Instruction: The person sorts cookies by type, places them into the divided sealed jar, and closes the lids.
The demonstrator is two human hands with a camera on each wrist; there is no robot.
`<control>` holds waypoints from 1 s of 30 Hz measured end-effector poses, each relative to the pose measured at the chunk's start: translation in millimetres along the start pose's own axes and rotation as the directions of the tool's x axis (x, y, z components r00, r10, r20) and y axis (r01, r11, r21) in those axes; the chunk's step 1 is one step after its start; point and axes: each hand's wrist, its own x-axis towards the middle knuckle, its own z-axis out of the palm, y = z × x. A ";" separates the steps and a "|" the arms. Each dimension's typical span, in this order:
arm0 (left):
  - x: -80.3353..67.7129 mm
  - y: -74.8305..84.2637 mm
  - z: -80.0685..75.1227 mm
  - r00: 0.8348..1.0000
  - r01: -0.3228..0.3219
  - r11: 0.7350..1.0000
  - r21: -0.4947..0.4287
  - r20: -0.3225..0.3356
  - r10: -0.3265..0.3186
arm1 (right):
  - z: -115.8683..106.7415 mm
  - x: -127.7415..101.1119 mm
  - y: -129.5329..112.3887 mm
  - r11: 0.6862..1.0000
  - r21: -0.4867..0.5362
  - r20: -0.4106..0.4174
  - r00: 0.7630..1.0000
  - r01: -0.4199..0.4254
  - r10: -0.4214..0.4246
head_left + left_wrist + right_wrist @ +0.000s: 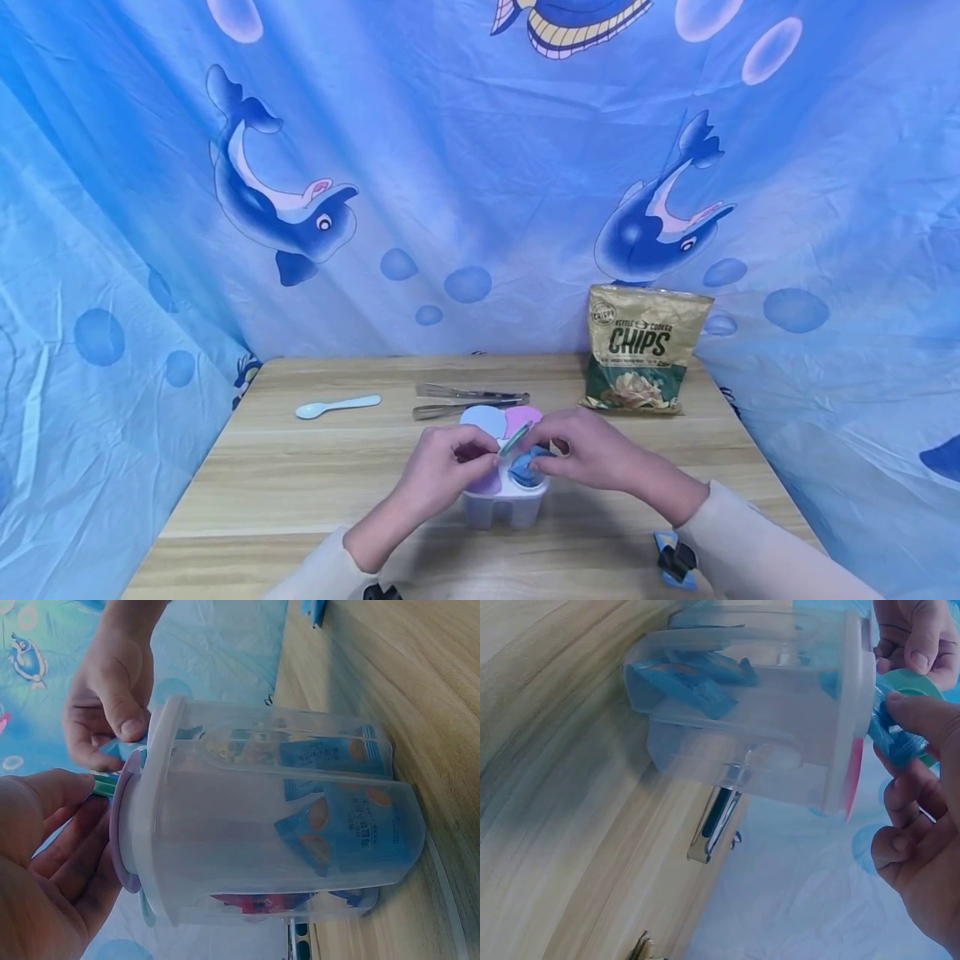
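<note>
Between both hands, green lid

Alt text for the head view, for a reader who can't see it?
Two hands, left hand and right hand, work at the lids of a translucent compartment container on a wooden table. Behind lie a chips bag, tongs and a spoon.

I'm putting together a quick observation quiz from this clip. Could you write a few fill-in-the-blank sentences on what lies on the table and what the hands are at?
1. The bag standing at the back of the table bears the big word ____.
2. Left of the metal tongs lies a pale blue ____.
3. The left hand and right hand meet over a translucent container split into ____ lidded compartments.
4. The packets seen through its wall are mostly ____ in colour.

Missing words: chips; spoon; four; blue
</note>
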 end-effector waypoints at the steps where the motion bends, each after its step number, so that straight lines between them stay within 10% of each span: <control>1: 0.4 0.4 -0.1 1.000 -0.001 1.000 0.000 -0.001 0.001 | -0.6 0.5 -0.7 1.000 0.004 0.006 1.000 0.009 -0.009; 15: 0.9 3.6 0.8 1.000 0.005 1.000 -0.012 0.002 -0.005 | 11.7 4.3 -8.7 0.985 -0.167 0.079 0.997 0.039 -0.027; 30: 0.0 5.1 1.7 1.000 0.002 1.000 -0.025 -0.009 -0.003 | 7.6 -3.8 -6.1 1.000 0.003 0.033 0.999 -0.004 0.004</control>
